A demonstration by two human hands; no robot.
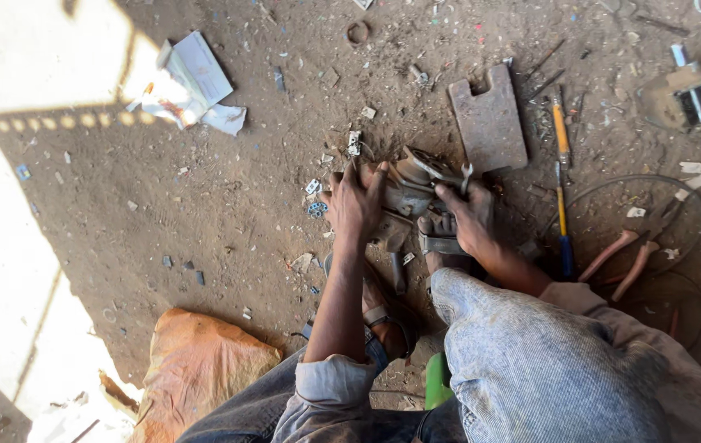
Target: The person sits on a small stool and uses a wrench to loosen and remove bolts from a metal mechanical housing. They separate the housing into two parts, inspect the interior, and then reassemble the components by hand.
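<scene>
Left hand (356, 205) and right hand (467, 217) both clench a grey metal mechanism (412, 190) on the dirt floor (227, 205), beside a yellow-handled screwdriver (561, 143).

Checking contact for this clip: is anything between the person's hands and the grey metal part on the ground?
Nothing visible. The left hand lies directly on the grey metal part, and the right hand grips its other side beside a small wrench. The metal plate lies apart, behind it.

A crumpled white paper pack (190, 86) with orange and blue marks lies on the dirt floor (203, 205), well up and left of the metal part (416, 193). An orange-brown sack (198, 369) lies below and left of that part, beside the person's knee.
</scene>
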